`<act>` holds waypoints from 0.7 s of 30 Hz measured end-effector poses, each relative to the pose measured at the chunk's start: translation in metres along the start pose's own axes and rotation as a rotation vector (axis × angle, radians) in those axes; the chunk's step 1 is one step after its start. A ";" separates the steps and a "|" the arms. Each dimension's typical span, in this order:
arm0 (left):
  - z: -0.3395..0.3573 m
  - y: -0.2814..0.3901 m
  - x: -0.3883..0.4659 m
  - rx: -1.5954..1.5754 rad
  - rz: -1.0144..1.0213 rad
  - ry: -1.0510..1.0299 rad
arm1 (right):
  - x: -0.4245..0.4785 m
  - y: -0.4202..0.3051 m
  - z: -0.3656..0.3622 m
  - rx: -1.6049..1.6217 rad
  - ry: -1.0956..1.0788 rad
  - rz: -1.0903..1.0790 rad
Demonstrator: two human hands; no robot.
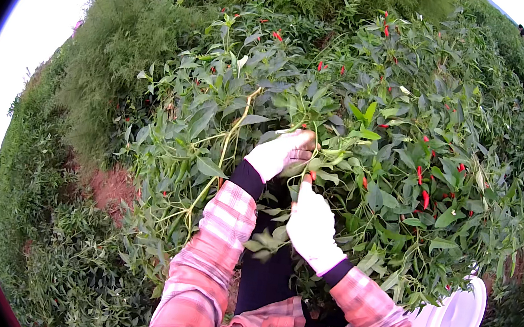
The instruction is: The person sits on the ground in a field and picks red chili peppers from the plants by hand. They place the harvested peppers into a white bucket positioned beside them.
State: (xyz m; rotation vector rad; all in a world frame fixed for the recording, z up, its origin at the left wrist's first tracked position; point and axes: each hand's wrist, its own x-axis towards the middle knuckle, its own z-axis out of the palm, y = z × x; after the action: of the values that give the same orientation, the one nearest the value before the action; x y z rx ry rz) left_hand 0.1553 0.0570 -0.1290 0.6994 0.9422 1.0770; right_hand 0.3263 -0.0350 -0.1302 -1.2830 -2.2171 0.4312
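Both my hands wear white gloves with bare fingertips, and they work among the leaves of a chili pepper plant (217,123). My left hand (285,154) curls its fingers around a thin green stem (316,138) near the middle of the view. Just below it, my right hand (314,225) has its fingertips on a small red chili pepper (312,174); leaves and the glove hide part of that grip. Green chili peppers (337,157) hang beside the left fingertips. Several ripe red chilies (425,199) hang to the right of my hands.
A white plastic bucket (455,318) lies tilted at my lower right. A bare, pale branch (227,144) rises left of my left forearm. Feathery green bushes (123,46) stand behind and left. Reddish soil (112,188) shows at the left. A distant dark figure (523,33) appears upper right.
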 end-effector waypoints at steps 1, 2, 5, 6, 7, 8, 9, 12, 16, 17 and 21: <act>0.004 -0.001 -0.003 0.165 0.043 0.034 | -0.002 -0.003 0.005 -0.017 0.007 -0.016; 0.005 0.003 -0.008 0.273 0.044 0.044 | -0.002 -0.004 0.010 -0.027 0.003 -0.012; 0.024 0.017 -0.025 0.404 0.018 0.079 | -0.003 -0.005 0.006 -0.009 -0.027 -0.006; 0.020 0.017 -0.022 0.550 0.012 0.059 | -0.003 -0.004 0.006 -0.017 -0.032 -0.005; 0.019 0.017 -0.020 0.574 0.020 0.029 | -0.004 -0.001 0.007 -0.012 -0.037 -0.019; 0.017 0.016 -0.019 0.596 0.028 -0.002 | -0.005 0.003 0.008 -0.007 -0.041 -0.033; 0.015 0.015 -0.018 0.621 0.034 -0.030 | -0.005 0.004 0.007 0.002 -0.047 -0.047; 0.006 0.006 -0.018 0.395 0.007 0.020 | 0.000 0.014 -0.003 0.177 0.099 -0.053; -0.001 0.005 -0.016 0.313 0.020 -0.011 | 0.017 0.017 -0.010 0.433 0.183 0.221; -0.004 0.003 -0.016 0.303 0.020 -0.014 | 0.021 0.014 -0.011 0.477 0.149 0.278; -0.003 -0.003 -0.016 0.230 0.065 -0.046 | 0.041 0.020 -0.007 0.673 0.233 0.421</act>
State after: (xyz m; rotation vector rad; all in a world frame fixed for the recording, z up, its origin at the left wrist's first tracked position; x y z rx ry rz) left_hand 0.1510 0.0409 -0.1279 0.9463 1.0189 1.0142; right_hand 0.3271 0.0107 -0.1230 -1.3134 -1.4089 1.0236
